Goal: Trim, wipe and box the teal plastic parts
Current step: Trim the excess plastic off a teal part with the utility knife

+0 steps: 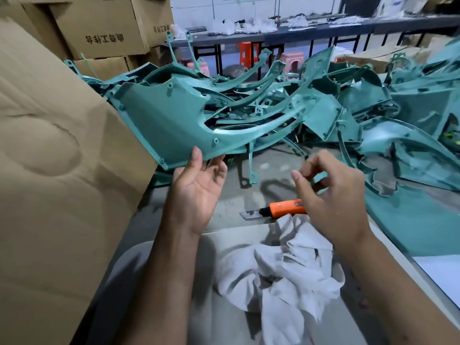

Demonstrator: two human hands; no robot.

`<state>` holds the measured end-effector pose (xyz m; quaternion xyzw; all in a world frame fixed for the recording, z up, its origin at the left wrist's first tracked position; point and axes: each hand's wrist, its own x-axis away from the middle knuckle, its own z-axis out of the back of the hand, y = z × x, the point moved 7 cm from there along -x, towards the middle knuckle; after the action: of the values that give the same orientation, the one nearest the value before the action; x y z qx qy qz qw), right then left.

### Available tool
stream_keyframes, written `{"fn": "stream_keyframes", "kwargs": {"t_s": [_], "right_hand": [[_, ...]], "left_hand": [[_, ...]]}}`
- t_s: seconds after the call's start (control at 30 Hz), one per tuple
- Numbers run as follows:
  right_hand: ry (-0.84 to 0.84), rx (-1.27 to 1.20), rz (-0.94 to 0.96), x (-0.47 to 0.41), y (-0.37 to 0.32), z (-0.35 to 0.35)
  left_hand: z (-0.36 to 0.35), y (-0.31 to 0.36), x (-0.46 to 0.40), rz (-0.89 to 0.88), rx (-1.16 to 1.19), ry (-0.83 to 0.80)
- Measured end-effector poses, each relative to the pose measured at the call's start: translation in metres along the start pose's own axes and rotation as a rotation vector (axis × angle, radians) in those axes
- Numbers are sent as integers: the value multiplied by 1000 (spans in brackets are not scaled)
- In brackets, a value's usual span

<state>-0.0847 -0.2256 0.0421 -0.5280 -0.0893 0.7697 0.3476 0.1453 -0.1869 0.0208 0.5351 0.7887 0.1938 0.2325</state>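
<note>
The left hand (199,185) pinches the teal panel (174,120) by its lower edge. The panel's long arm points right. The right hand (331,195), fingers loosely bent and holding nothing, hangs right over the orange knife (286,207).

Knife (283,208) behind cloth (286,265), perhaps touching.

orange stools (246,54), pink stools (292,60), black bench (323,29)

**Teal part held over the bench**

The left hand (196,185) pinches the lower edge of a teal part (161,120), lifted toward 11 o'clock. The right hand (331,195), fingers loosely curled, hovers above an orange knife (286,207). A white rag (286,267) lies at 6 o'clock; a teal pile (348,100) fills 1 o'clock.
</note>
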Motion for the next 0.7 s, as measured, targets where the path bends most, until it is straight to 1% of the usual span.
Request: {"fn": "stream_keyframes", "kwargs": {"t_s": [0.03,0.1,0.13,0.17,0.3,0.33,0.37,0.43,0.5,0.57,0.7], "right_hand": [[-98,102,-21,-1,7,-5],[-415,270,-150,3,24,-22],[-565,326,-215,8,31,-28],[-657,348,-253,12,35,-32],[-792,274,-196,18,32,-39],[-783,272,-185,18,32,-41],[-719,265,-175,16,32,-39],[-524,240,-180,9,35,-31],[-347,195,-159,3,35,-21],[-237,138,-110,1,26,-15],[-171,137,-48,2,4,-17]], "left_hand": [[-2,0,1,5,-11,-21],[-6,-1,2,10,-43,-47],[-6,-1,2,14,-65,-48],[-4,-1,2,21,-89,-34],[7,-4,0,95,-153,82],[12,-6,0,131,-185,129],[18,-8,0,176,-229,173],[26,-13,1,293,-320,221],[29,-16,3,380,-387,220],[31,-14,3,385,-444,217],[35,-7,-1,266,-529,236]]}}
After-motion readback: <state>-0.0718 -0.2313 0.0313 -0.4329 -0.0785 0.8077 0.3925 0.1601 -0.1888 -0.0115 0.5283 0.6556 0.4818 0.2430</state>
